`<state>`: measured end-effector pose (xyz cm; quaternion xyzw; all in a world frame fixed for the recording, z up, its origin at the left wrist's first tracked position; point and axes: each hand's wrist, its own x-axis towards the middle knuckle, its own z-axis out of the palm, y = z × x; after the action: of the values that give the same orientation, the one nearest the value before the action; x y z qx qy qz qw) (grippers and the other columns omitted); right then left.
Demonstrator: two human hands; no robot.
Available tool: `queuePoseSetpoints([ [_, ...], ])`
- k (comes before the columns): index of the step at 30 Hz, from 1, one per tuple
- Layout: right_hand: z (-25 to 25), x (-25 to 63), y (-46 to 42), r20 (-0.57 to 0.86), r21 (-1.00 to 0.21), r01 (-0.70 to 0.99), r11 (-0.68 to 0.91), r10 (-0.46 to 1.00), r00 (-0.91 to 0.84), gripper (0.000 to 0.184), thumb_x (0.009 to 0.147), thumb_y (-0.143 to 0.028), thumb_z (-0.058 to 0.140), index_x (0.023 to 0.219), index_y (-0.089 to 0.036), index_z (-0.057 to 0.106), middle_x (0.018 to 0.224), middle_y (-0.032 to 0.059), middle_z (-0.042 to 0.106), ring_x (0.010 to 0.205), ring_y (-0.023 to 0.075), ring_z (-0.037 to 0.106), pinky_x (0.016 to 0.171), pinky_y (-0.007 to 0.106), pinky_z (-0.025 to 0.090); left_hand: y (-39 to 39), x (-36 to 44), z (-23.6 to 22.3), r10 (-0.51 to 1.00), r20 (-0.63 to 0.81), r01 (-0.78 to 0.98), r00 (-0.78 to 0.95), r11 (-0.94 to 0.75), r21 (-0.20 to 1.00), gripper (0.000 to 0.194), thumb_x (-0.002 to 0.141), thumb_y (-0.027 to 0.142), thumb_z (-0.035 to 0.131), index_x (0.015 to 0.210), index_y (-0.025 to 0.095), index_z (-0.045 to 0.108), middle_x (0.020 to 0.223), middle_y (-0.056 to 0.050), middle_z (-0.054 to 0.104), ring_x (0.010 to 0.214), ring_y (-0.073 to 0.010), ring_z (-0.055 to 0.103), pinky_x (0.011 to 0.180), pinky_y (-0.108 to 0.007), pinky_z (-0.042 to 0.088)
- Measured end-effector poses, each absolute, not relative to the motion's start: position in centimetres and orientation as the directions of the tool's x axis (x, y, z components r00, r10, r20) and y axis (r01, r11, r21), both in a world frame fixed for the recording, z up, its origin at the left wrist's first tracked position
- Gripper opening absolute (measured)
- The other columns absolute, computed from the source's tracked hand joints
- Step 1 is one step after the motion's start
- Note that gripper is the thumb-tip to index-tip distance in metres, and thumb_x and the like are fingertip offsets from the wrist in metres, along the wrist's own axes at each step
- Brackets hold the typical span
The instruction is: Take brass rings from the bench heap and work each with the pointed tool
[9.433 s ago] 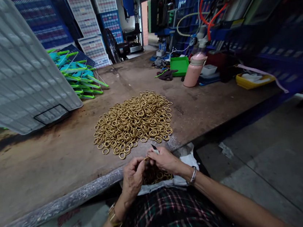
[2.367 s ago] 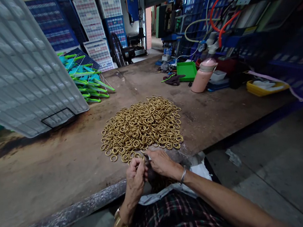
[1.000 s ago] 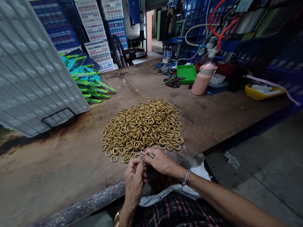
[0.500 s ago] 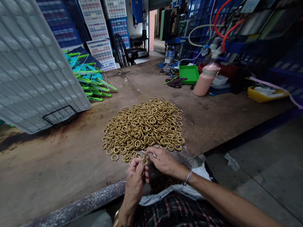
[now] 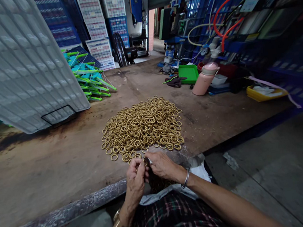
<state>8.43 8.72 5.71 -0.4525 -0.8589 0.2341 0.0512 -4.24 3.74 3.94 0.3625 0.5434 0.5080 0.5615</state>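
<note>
You are holding both hands together at the near edge of the table (image 5: pixel 50 170), just above your lap. Your left hand (image 5: pixel 134 180) is curling its fingers (image 5: pixel 138 165) into a pinch on one ring (image 5: pixel 145 161), which is sitting between the two hands, just short of the pile. Your right hand (image 5: pixel 162 165) is closing its fingers around a small tool (image 5: pixel 149 161) whose pale tip is touching that ring; what kind of tool it is you cannot tell from here.

The pile (image 5: pixel 142 127) of gold-coloured rings is lying loose on the bare table, just beyond your knuckles, with a few strays at its near left edge.

Containers:
- A pale bag (image 5: pixel 177 189) is lying open in your lap under your hands; more rings are showing dark inside it, partly hidden by your right wrist.
- A grey crate (image 5: pixel 18 67) is leaning tilted on the table at far left; its contents are not visible.
- A green tray (image 5: pixel 187 73) is sitting at the far right of the table, its contents too small to tell.
- A pink bottle (image 5: pixel 204 79) is standing just beside the tray, lid on.
- A yellow tray (image 5: pixel 265 93) is resting further right, holding something pale.
- Blue and white crates (image 5: pixel 96 21) are standing stacked behind the table.

Green and teal hangers (image 5: pixel 89 78) are lying piled beside the grey crate.
</note>
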Motion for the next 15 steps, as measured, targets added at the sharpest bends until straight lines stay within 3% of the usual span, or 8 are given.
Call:
queuePoseSetpoints([
  [4,5.4,8.0,8.6,-0.155,-0.376,0.8,0.468,0.819,-0.552,0.023,0.077,-0.016,0.04,0.094,-0.015,0.054,0.078,0.0092,0.064,0.069,0.0182,0.058,0.057,0.026,0.031,3.5,-4.4,3.7,0.962,-0.248,-0.169,-0.116,0.227,0.959,0.031,0.07,0.047,0.058,0.072,0.017,0.048,0.056,0.004,0.052,0.04,-0.0055,0.043,0.035,-0.015,0.035],
  [9,4.5,7.4,9.5,-0.16,-0.304,0.853,0.423,0.86,-0.484,0.024,0.077,-0.012,0.039,0.096,-0.015,0.051,0.082,0.0105,0.064,0.075,0.0191,0.059,0.061,0.026,0.035,2.3,-4.9,4.6,0.945,-0.319,-0.305,-0.076,0.283,0.909,0.029,0.07,0.044,0.061,0.073,0.018,0.048,0.056,0.005,0.053,0.041,-0.0064,0.045,0.037,-0.017,0.038],
  [12,4.4,7.1,9.9,-0.129,-0.268,0.879,0.395,0.889,-0.439,0.024,0.074,-0.009,0.04,0.094,-0.015,0.051,0.086,0.0104,0.064,0.078,0.0192,0.06,0.063,0.026,0.037,1.9,-5.6,5.6,0.936,-0.351,-0.487,0.0,0.307,0.818,0.026,0.07,0.04,0.063,0.072,0.019,0.049,0.057,0.005,0.053,0.043,-0.0074,0.045,0.037,-0.018,0.037],
  [15,4.8,6.4,9.5,-0.087,-0.288,0.863,0.415,0.886,-0.455,0.02,0.076,-0.013,0.041,0.093,-0.017,0.051,0.083,0.0073,0.065,0.071,0.0177,0.06,0.057,0.024,0.038,1.9,-6.9,5.6,0.854,-0.521,-0.598,-0.018,0.408,0.69,0.03,0.06,0.039,0.071,0.073,0.019,0.054,0.059,0.002,0.058,0.048,-0.0099,0.049,0.04,-0.02,0.039],
])
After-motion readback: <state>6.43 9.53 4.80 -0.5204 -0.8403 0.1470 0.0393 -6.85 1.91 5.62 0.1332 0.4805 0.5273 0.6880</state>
